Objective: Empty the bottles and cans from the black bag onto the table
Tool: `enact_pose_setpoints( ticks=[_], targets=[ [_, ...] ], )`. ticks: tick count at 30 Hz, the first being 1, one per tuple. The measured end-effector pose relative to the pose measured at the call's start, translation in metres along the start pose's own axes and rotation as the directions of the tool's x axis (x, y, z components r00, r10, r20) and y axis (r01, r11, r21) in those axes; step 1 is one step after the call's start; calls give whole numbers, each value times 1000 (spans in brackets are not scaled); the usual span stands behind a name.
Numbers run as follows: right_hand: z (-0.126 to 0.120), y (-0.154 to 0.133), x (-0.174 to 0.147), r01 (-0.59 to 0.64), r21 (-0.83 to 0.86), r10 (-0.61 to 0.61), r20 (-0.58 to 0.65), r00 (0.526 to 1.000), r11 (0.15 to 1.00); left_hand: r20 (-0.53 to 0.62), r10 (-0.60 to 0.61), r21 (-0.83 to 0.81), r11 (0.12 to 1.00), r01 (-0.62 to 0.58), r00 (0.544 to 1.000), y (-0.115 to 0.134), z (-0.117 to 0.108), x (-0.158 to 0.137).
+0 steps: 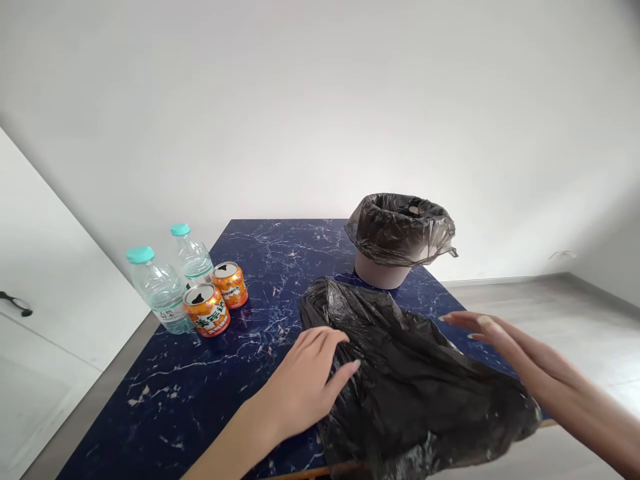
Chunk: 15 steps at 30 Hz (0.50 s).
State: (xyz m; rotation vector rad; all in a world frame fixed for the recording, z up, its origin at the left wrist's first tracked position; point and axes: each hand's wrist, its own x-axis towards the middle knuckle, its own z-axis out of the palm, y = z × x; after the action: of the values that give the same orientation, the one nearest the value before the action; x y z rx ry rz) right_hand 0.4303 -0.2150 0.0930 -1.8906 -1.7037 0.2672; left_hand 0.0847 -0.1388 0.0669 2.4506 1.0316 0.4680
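Crumpled black plastic bag [415,380] on blue marble desk [200,387], pinned flat by left hand [307,383]; right hand [520,353] hovering open-palmed, grasping nothing.

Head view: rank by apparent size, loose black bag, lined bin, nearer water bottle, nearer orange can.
1. loose black bag, though it lies nearest the camera
2. lined bin
3. nearer water bottle
4. nearer orange can

The left hand rests on the bag; the right hand hovers open.
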Motion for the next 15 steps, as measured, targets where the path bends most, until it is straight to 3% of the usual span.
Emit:
enact_pose_setpoints(
  ticks=[2, 4, 7, 10, 13, 15],
  targets=[
    [15, 1, 5, -5, 7, 3, 204, 979, 1000, 91, -9, 71, 997, 2, 996, -10, 6, 21],
    [31, 7, 5, 15, -56, 10, 424, 905, 998, 136, -39, 137, 990, 21, 990, -29, 15, 33],
    [52, 15, -3, 71, -136, 26, 600, 799, 988, 48, -59, 250, 967, 45, 997, -65, 25, 35],
    [61, 9, -11, 97, -107, -6, 642, 767, 990, -143, -25, 340, 938, 73, 989, -92, 25, 31],
    [65, -5, -13, 87, -60, -34, 595, 803, 994, -316, -18, 342, 930, 132, 948, -101, 21, 36],
    [69, -13, -12, 104, -50, -59, 558, 827, 993, -399, -75, 317, 924, 214, 914, -101, 19, 47]
  ],
)
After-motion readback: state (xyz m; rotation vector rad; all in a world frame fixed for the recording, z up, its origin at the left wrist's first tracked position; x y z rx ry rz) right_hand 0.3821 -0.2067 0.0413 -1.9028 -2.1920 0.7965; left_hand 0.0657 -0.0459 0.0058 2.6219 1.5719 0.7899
